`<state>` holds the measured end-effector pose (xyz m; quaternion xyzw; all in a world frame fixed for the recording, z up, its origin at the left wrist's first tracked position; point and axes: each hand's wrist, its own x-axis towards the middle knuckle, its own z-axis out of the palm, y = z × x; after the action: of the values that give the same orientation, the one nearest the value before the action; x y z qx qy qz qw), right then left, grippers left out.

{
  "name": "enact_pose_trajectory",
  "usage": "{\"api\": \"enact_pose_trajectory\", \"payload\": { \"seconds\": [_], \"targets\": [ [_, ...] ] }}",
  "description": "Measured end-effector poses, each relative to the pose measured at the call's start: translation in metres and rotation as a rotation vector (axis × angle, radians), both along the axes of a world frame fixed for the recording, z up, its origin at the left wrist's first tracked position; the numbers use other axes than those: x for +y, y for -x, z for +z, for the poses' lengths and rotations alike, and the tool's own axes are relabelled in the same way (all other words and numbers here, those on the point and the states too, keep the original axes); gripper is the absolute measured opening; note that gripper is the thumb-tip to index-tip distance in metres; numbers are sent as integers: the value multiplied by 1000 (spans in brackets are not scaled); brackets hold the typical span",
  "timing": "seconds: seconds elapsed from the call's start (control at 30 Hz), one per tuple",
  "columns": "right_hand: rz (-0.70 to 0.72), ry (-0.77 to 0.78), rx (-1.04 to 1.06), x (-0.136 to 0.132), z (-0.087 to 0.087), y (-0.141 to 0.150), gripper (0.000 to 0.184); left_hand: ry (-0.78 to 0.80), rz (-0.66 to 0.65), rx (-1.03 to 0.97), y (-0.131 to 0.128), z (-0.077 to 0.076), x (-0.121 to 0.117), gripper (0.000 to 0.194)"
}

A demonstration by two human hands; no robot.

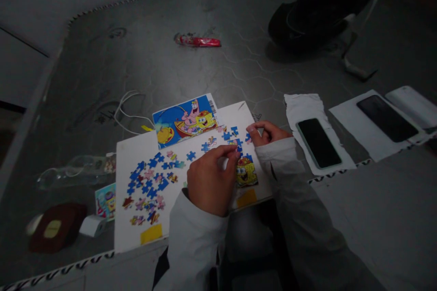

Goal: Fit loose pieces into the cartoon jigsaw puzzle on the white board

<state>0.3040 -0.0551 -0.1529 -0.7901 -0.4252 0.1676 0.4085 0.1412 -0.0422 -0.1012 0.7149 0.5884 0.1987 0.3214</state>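
Note:
On a white board (180,193) lie loose jigsaw pieces (146,184), mostly blue, some pink and brown. My left hand (211,179) is over the board's middle, thumb and index finger pinched together. Whatever sits between those tips is too small to make out. Beside them is a partly joined cartoon section (246,172) with a yellow face, its left side hidden behind my left hand. At the board's right edge, my right hand (268,132) has its fingers curled and closed on a small blue and pink jigsaw piece (248,137). A cartoon picture card (186,120) lies across the board's back edge.
Two phones (319,143) (387,118) rest on white paper at the right. A brown case (56,227), white charger (93,226) and clear plastic bottle (77,170) are at the left. Farther back lie a red wrapper (206,42) and a dark bag (321,9).

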Motion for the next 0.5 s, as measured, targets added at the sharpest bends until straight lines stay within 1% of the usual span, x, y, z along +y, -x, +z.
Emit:
{"api": "enact_pose_trajectory", "payload": {
  "seconds": [0.17,0.3,0.5],
  "targets": [
    [27,15,7,-3,8,3,34,-16,-25,-6,0,0,-1,18],
    [36,7,14,-5,14,5,30,-114,-39,14,0,0,-1,15],
    [52,-1,0,-5,14,6,31,-155,-47,10,0,-2,-2,15]
  ]
}}
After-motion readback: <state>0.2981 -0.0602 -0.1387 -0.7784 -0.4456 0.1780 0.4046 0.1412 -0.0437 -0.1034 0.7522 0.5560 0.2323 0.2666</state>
